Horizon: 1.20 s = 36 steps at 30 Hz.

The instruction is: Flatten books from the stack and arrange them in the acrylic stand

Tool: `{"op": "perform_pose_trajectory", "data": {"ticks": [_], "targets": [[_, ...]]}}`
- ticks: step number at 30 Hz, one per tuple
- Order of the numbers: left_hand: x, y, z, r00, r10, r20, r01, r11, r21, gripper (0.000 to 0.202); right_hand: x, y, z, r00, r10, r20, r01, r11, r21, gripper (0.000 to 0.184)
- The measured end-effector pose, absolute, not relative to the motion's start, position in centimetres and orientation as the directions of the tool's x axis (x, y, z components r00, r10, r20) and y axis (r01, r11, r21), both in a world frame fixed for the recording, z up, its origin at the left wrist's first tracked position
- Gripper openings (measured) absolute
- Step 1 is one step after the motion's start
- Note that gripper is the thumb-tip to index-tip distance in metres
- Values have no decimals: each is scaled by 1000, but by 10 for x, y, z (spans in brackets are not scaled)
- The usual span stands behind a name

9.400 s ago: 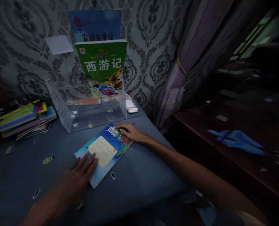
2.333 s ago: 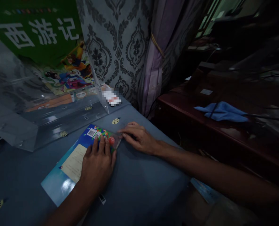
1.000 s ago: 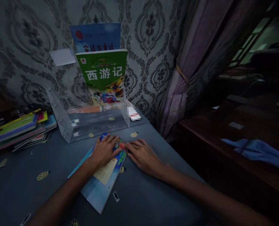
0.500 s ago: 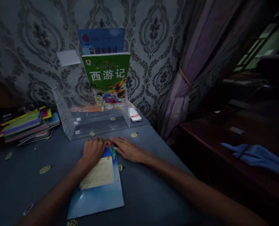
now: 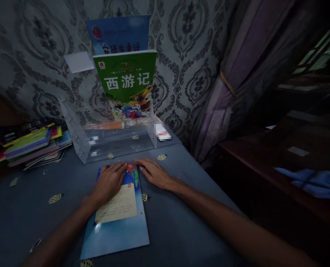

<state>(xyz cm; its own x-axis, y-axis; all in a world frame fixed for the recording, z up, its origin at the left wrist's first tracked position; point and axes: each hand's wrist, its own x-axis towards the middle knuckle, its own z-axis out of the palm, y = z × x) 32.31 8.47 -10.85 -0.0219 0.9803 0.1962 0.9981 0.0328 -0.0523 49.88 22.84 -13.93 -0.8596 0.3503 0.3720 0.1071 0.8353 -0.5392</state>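
A blue book [image 5: 117, 233] with a cream text panel lies flat on the table. Across its upper left part rests my left hand [image 5: 112, 180], fingers stretched forward and lying flat. My right hand [image 5: 154, 174] is at the book's top right corner, its fingers extended and its fingertips at the top edge; whether they touch the cover I cannot tell. Neither hand grips anything. Beyond the hands stands a clear acrylic book rack [image 5: 77, 142]. It holds a green book [image 5: 126, 81] upright, with a blue book [image 5: 120, 33] behind and higher.
A pile of books and booklets [image 5: 31, 146] lies at the left. Beside the rack's right end sits a small white item [image 5: 162, 130], partly blurred out. A tied purple curtain [image 5: 219, 107] hangs at the right, near a dark red surface with a blue cloth [image 5: 309, 183].
My left hand's fingers have gone from bent to stretched out flatter on the book. The right hand stays at the corner. The view has shifted slightly.
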Motion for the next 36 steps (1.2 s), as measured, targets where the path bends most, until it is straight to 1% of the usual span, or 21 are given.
{"op": "perform_pose_trajectory", "data": {"ticks": [5, 10, 16, 20, 22, 25, 31, 33, 36], "targets": [[325, 105, -112, 91, 977, 195, 994, -102, 47, 43, 498, 234, -147, -836, 361, 412, 44, 794, -606, 45], [322, 111, -114, 105, 975, 197, 984, -131, 121, 43, 499, 234, -147, -819, 398, 412, 60, 774, -630, 47], [313, 115, -116, 81, 969, 233, 965, -135, 224, 42, 501, 230, -140, -820, 360, 445, 37, 809, -586, 46], [307, 118, -119, 54, 976, 213, 941, -121, 316, 42, 502, 229, -139, -859, 315, 405, 54, 840, -540, 47], [305, 118, -120, 44, 977, 207, 934, -113, 338, 43, 501, 229, -141, -874, 300, 382, 67, 853, -517, 46], [304, 118, -124, 55, 969, 239, 938, -133, 321, 43, 500, 231, -143, -883, 295, 365, 83, 864, -497, 43], [306, 110, -129, 185, 928, 323, 951, -251, 179, 41, 496, 232, -146, -874, 287, 392, 60, 864, -499, 43], [310, 103, -126, 215, 922, 321, 947, -277, 161, 41, 496, 232, -146, -878, 283, 386, 67, 871, -486, 43], [323, 87, -119, 272, 920, 283, 934, -323, 153, 41, 496, 231, -144, -884, 283, 371, 79, 874, -479, 42]]}}
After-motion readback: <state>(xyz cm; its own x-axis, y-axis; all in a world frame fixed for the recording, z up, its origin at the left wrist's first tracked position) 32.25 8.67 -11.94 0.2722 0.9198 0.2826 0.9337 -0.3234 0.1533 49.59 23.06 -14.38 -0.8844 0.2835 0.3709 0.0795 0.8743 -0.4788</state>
